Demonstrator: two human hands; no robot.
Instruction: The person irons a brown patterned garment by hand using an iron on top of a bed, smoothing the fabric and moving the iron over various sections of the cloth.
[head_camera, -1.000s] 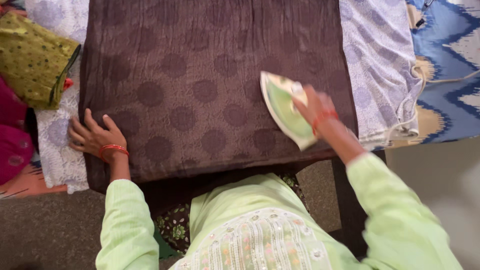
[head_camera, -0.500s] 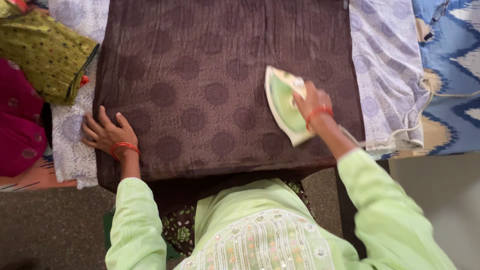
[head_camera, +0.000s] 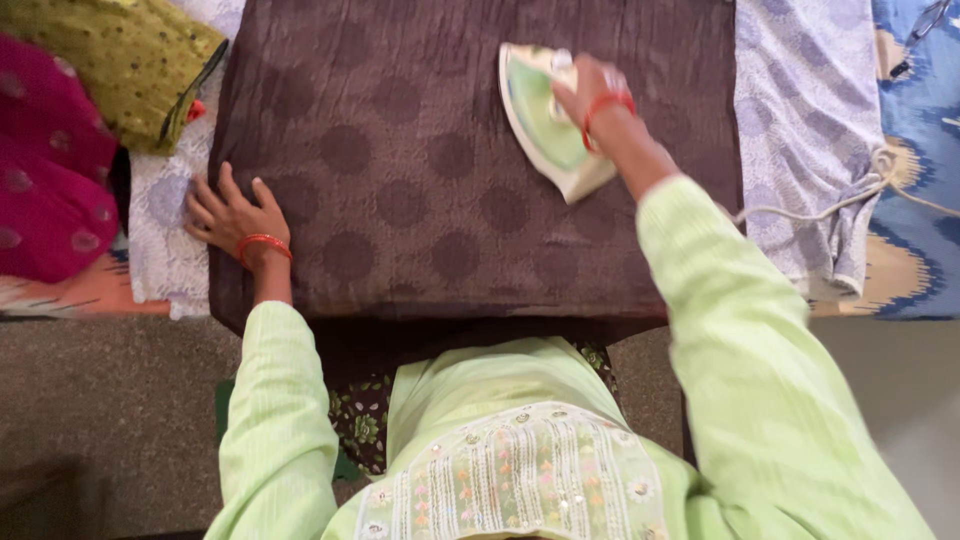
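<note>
right hand (head_camera: 592, 92) grips the iron (head_camera: 545, 120) on the brown cloth (head_camera: 450, 180); left hand (head_camera: 228, 212) lies open, flat at the cloth's left edge; lingering could scorch it

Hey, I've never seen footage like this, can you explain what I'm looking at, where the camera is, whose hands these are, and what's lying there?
The camera sits on a person's head and looks straight down, so you see their own chest and light green sleeves at the bottom. No machine is involved, only two bare hands. A brown cloth with darker round spots lies spread over the surface. The right hand grips a pale green iron resting on that cloth. The left hand lies flat, fingers spread, on the cloth's left edge. At the left lie a yellow-green garment and a pink one. At the right hangs a pale patterned cloth, with a cord across it.
</note>
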